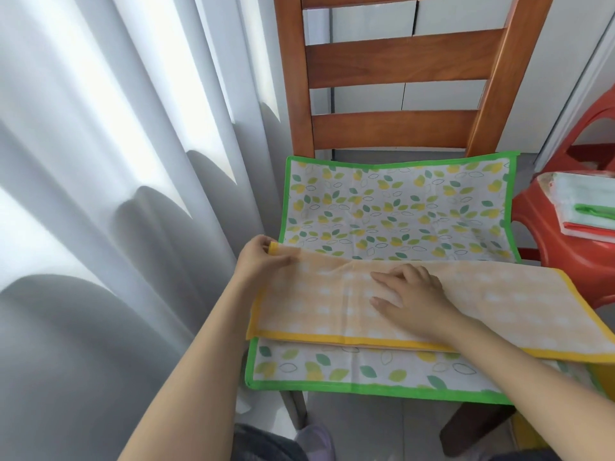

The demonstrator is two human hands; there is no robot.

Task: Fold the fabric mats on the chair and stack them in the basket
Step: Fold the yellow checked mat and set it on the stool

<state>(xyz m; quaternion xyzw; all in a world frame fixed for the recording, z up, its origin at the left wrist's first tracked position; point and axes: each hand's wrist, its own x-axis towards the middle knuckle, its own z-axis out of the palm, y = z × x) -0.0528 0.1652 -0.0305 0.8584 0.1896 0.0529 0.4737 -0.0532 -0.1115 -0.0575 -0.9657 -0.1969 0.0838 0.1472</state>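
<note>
Orange mat half-folded on a wooden chair beside a grey curtain.

The chair (pixel 402 61) carries a leaf-print mat (pixel 396 207); across its near part lies the orange mat (pixel 499 311), folded lengthwise. The right hand (pixel 412 297) presses flat on it, fingers spread; the left hand (pixel 263 257) pinches its far-left corner.

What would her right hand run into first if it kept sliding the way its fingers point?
The right hand lies flat on the folded orange mat, fingers pointing left. Going straight on, it would probably meet the left hand, which pinches that mat's left corner.
</note>
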